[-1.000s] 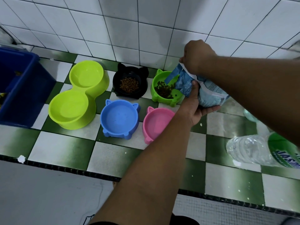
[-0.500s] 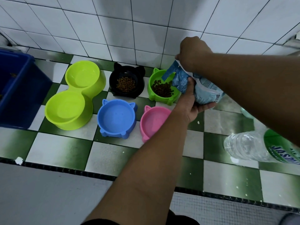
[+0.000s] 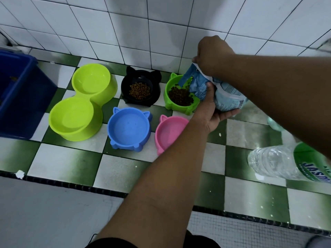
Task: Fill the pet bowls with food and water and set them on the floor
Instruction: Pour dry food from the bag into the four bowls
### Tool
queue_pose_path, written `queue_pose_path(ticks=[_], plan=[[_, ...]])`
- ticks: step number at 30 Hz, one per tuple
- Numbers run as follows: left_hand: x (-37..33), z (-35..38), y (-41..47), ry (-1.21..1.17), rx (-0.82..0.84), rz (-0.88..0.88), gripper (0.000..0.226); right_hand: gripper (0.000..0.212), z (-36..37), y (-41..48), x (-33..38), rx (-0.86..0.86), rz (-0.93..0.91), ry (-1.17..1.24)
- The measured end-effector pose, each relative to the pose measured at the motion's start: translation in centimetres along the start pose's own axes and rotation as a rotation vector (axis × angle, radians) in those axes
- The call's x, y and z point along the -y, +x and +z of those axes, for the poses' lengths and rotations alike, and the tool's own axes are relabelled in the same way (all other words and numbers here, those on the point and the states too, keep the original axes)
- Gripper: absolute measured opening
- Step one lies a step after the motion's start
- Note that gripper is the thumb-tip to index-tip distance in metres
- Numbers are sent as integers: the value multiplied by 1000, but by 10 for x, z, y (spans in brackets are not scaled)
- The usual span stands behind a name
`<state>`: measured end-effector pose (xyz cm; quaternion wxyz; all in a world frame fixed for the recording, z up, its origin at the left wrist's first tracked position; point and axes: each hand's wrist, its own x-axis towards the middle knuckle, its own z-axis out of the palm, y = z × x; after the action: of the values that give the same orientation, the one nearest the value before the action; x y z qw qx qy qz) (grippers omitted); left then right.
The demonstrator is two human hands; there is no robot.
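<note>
Head view: both hands hold a blue-and-white pet food bag (image 3: 223, 93) tilted over the green cat-eared bowl (image 3: 168, 104). Its torn mouth dips toward the dark kibble (image 3: 180, 98) heaped inside. The left hand (image 3: 208, 111) cups the bag from beneath, thumb pressed on its front and fingers curled under its base. The right hand (image 3: 212, 54) is closed over the bag's top edge, pinching it.

All the bowls stand on the green-and-white checkered worktop (image 3: 118, 169), against the white tiled wall. At 9 o'clock of the green bowl sits the black cat-eared bowl (image 3: 125, 93), with a smaller portion of brown kibble (image 3: 139, 90) in it. The pink bowl (image 3: 167, 135) is at 7 o'clock of the green one, partly hidden by the left forearm. The blue bowl (image 3: 129, 128) lies just beside the pink one at its 9 o'clock. Neither shows any food.

Farther toward 9 o'clock stands the lime double bowl (image 3: 100, 104), and beyond it a dark blue bin (image 3: 19, 104). A clear water bottle (image 3: 275, 163) with a green label lies at 4 o'clock of the bag, well apart from the bowls.
</note>
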<state>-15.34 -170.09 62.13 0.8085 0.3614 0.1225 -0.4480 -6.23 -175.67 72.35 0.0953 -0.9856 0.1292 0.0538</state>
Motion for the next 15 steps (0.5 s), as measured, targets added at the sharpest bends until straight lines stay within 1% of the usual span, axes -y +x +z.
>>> queue_pose_path(ticks=[3,7,9,15], plan=[[-1,-4,1,11,-7,-1,56,34,0,-1,-4,-14,4,0],[3,-8,3,68,-14,2,70,31,-1,-8,-14,-35,6,7],[6,-8,3,99,-26,4,73,33,-3,-13,-21,-53,4,26],[7,3,-4,192,-85,59,69,37,-10,-32,-36,-108,4,79]])
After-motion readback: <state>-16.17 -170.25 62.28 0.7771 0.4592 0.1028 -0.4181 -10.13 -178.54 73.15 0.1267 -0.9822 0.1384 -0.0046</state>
